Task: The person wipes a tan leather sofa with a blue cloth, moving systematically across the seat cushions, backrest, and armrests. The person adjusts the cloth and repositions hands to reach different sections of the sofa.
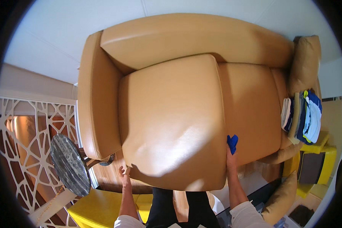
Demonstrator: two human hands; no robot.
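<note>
A large tan leather-look seat cushion (171,114) lies before me on a matching sofa (193,37). Its front end sticks out well past the neighbouring seat and covers the tops of my legs. My left hand (124,174) holds the cushion's front left corner, some fingers visible outside the edge. At the cushion's right side, near the front, is my right hand (231,161), with a bunched blue cloth (232,143) in its fingers. That hand also touches the cushion's side. Beside it lies the second seat cushion (248,108), set lower.
Folded clothes (305,118) are stacked on the right armrest, by a tan pillow (305,64). A round dark marble-look side table (69,165) stands left, before a white lattice screen (40,139). Yellow furniture (99,206) is low left; another pillow (280,199) lies low right.
</note>
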